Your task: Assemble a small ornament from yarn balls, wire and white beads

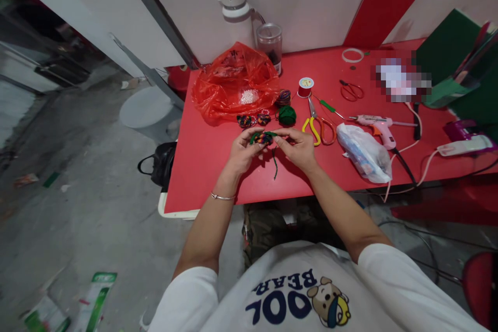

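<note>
A small crocheted piece (263, 138) in multicoloured and green yarn is held between my two hands over the red table. The fingers of my left hand (244, 151) pinch its left side. My right hand (296, 148) pinches the green edge at its right. A loose green yarn tail (276, 166) hangs below. Just beyond my hands lie two more multicoloured crocheted pieces (253, 119), a green yarn ball (287, 115) and a dark multicoloured yarn ball (284, 97). Scissors with yellow and orange handles (319, 127) rest right of my right hand.
Behind is a red plastic bag (233, 85) with white beads (248, 96). To the right are a thread spool (305, 86), a green-handled crochet hook (329, 106), small red scissors (352, 92), a white plastic bag (363, 153) and a pink glue gun (379, 127) with its cord.
</note>
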Tool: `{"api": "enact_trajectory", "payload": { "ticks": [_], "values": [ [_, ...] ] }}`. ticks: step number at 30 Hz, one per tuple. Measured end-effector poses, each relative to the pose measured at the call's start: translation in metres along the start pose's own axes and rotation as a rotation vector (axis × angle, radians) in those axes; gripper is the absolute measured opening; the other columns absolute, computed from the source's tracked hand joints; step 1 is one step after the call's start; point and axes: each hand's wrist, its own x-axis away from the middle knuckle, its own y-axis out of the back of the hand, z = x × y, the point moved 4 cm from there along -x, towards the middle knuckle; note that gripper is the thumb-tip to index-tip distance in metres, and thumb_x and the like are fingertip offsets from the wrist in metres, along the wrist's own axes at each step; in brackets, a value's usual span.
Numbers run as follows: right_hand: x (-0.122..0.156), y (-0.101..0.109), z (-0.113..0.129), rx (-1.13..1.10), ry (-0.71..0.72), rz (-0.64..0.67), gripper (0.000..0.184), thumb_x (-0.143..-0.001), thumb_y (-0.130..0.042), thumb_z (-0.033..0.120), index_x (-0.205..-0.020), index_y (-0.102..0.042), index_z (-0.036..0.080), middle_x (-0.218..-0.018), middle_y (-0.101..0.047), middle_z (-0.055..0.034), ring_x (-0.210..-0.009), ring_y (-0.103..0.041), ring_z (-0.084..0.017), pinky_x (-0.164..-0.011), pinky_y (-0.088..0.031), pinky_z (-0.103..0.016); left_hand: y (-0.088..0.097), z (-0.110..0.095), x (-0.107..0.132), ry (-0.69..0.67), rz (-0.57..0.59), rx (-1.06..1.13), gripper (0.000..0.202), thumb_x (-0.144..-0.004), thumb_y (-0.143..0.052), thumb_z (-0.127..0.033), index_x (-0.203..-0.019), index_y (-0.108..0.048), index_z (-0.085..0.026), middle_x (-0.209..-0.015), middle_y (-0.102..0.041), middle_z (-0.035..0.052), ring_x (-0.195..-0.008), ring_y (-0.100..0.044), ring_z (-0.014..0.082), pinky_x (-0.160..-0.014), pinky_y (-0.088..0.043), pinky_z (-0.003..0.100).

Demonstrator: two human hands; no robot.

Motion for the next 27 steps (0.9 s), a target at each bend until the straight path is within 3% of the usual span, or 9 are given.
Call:
{"api": "enact_trajectory", "payload": {
  "ticks": [16, 27],
  "values": [
    [0.0004, 0.0007, 0.0047, 0.05, 0.004, 0.001, 0.017, -0.09, -0.072, 0.034, -0.097, -0.085, 0.026, -0.089, -0.083, -0.0038, -0.077, -0.075, -0.017, -0.068, -0.06, -0.03, 0.0007, 0.0001, -0.0009, 0.02, -0.014, 0.021, 0.051, -0.067, -0.095, -0.032, -0.112, -0.073, -0.022, -0.086, -0.075, 0.0008, -0.059, -0.067, 0.0105, -0.045, -0.05, 0.018],
    [0.0015, -0.0009, 0.0089, 0.104, 0.1, 0.029, 0.013, -0.093, -0.072, 0.034, -0.097, -0.083, 0.029, -0.094, -0.083, -0.0043, -0.087, -0.076, -0.021, -0.077, -0.062, -0.036, -0.0013, 0.0014, 0.0009, 0.074, 0.01, 0.04, 0.047, -0.071, -0.08, -0.021, -0.117, -0.072, -0.021, -0.077, -0.071, -0.0018, -0.052, -0.062, 0.0091, -0.046, -0.051, 0.02]
  ]
}}
